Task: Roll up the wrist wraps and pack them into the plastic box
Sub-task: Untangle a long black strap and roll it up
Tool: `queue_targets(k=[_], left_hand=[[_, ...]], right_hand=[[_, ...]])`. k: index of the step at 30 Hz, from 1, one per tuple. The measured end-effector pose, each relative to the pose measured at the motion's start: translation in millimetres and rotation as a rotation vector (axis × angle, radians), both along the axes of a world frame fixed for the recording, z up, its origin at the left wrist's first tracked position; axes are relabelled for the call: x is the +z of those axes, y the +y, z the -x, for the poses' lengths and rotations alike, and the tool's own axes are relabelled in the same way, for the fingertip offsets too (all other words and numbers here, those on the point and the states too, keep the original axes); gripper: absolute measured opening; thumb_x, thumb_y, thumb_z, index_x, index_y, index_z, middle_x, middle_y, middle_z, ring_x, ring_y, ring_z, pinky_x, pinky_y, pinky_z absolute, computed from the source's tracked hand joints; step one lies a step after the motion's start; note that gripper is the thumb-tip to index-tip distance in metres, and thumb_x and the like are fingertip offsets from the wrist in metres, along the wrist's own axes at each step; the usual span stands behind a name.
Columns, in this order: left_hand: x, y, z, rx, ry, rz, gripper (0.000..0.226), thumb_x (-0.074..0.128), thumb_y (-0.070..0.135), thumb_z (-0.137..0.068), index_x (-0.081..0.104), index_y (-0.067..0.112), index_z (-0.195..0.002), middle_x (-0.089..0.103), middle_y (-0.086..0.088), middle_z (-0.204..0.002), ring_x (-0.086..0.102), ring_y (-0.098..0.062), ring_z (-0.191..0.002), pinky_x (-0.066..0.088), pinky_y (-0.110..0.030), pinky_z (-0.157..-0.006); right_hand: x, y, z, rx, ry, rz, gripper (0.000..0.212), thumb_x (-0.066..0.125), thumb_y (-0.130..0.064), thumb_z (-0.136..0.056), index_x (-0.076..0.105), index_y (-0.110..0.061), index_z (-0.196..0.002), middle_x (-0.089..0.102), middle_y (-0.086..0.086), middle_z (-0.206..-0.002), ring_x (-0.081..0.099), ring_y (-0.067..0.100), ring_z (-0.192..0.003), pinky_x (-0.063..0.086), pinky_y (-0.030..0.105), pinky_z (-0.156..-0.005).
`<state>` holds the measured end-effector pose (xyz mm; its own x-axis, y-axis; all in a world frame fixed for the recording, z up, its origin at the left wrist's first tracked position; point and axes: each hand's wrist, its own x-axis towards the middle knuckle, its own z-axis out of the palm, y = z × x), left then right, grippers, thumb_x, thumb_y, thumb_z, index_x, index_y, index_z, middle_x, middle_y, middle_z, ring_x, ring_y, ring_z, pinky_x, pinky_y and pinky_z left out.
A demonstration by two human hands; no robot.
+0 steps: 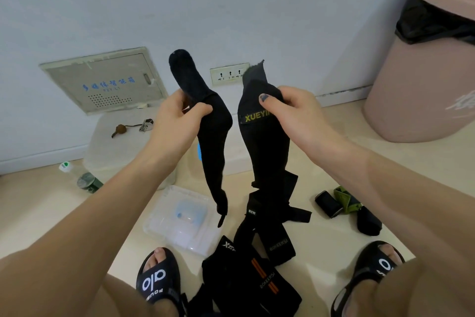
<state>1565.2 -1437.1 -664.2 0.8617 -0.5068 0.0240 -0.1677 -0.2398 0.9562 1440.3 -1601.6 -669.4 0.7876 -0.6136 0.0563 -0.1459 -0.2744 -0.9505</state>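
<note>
While both hands are raised in front of the wall, each holds one black wrist wrap up by its upper part so the rest hangs straight down, which looks like a way to separate the two and find an end to roll from. Far left on the floor lies a green-labelled bottle (86, 179) on its side, near a large translucent storage box (123, 147) against the wall with a small corded object (132, 128) on its lid. Next, the left hand (180, 121) has its fingers (198, 109) clamped on the left wrist wrap (213, 142), thumb and forefinger pinching the fabric, the top end standing above the hand and the tail dangling over the clear plastic box (164, 229). That box sits open on the floor; something pale blue shows inside or through it, and I cannot tell what; no wrap is in it yet. Further right, the right hand (295, 113) grips the XUEYI-labelled wrist wrap (262, 142), fingers curled round it and thumb pressed on the front. Its lower end reaches a heap of unrolled wraps (252, 273) between the sandalled feet. Right of that lie three rolled wraps (347, 207), well apart from the box. A pink bin (416, 85) with a black liner stands far right.
</note>
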Motion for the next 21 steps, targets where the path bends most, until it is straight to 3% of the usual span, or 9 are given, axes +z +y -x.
queue_targets(k=[4, 7, 13, 15, 17, 19, 21], left_hand=[[4.1, -0.2, 1.5, 0.014, 0.143, 0.021, 0.015, 0.056, 0.019, -0.096, 0.064, 0.022, -0.108, 0.075, 0.002, -0.109, 0.069, -0.018, -0.109, 0.054, -0.043, -0.101], [10.8, -0.5, 3.7, -0.033, 0.27, 0.149, 0.024, 0.046, 0.009, -0.099, 0.06, 0.018, -0.117, 0.078, 0.0, -0.11, 0.073, -0.02, -0.107, 0.056, -0.048, -0.099], [16.7, -3.9, 2.4, -0.083, 0.407, 0.333, 0.031, 0.037, 0.003, -0.102, 0.053, 0.006, -0.129, 0.077, -0.007, -0.117, 0.072, -0.022, -0.112, 0.055, -0.048, -0.103], [15.8, -3.9, 1.4, -0.1, 0.441, 0.378, 0.033, 0.036, 0.005, -0.104, 0.05, 0.004, -0.134, 0.075, -0.008, -0.12, 0.071, -0.023, -0.116, 0.052, -0.047, -0.106], [14.8, -4.6, 0.5, -0.11, 0.455, 0.406, 0.033, 0.035, 0.007, -0.106, 0.048, 0.003, -0.135, 0.075, -0.009, -0.121, 0.069, -0.023, -0.118, 0.05, -0.046, -0.109], [14.3, -5.6, 0.1, -0.1, 0.463, 0.41, 0.033, 0.036, 0.009, -0.106, 0.049, 0.003, -0.136, 0.075, -0.009, -0.121, 0.07, -0.022, -0.117, 0.051, -0.043, -0.107], [13.5, -7.1, 1.1, -0.071, 0.487, 0.401, 0.034, 0.04, 0.012, -0.106, 0.052, 0.002, -0.136, 0.076, -0.008, -0.12, 0.07, -0.021, -0.116, 0.053, -0.039, -0.103]], right_hand=[[0.3, 3.0, -1.9, 0.018, -0.031, -0.109, 0.022, 0.06, -0.026, -0.101, 0.063, -0.015, -0.083, 0.061, -0.003, -0.078, 0.06, 0.014, -0.078, 0.044, 0.031, -0.074], [1.9, 5.3, -1.6, 0.058, -0.068, -0.189, 0.019, 0.059, -0.022, -0.102, 0.065, -0.019, -0.084, 0.065, -0.007, -0.08, 0.063, 0.011, -0.082, 0.046, 0.027, -0.078], [0.8, 2.6, -5.9, 0.01, -0.06, -0.299, 0.012, 0.061, -0.02, -0.101, 0.07, -0.021, -0.108, 0.075, 0.001, -0.102, 0.072, 0.018, -0.097, 0.055, 0.034, -0.089], [-2.9, 0.3, -4.7, 0.009, -0.026, -0.2, 0.031, 0.06, -0.019, -0.1, 0.061, -0.037, -0.125, 0.075, 0.003, -0.109, 0.073, 0.02, -0.1, 0.057, 0.037, -0.094], [-7.3, 0.1, -2.6, 0.007, 0.021, -0.009, 0.04, 0.053, -0.016, -0.101, 0.054, -0.047, -0.126, 0.071, 0.0, -0.104, 0.069, 0.01, -0.093, 0.055, 0.028, -0.085], [-9.3, 0.9, -0.9, -0.024, 0.041, 0.157, 0.033, 0.046, -0.01, -0.103, 0.058, -0.039, -0.114, 0.064, -0.008, -0.091, 0.054, -0.005, -0.065, 0.041, 0.011, -0.061], [-9.8, 1.8, -1.4, -0.029, 0.063, 0.254, 0.032, 0.043, -0.004, -0.1, 0.063, -0.028, -0.098, 0.061, -0.009, -0.083, 0.048, -0.001, -0.059, 0.035, 0.012, -0.053]])
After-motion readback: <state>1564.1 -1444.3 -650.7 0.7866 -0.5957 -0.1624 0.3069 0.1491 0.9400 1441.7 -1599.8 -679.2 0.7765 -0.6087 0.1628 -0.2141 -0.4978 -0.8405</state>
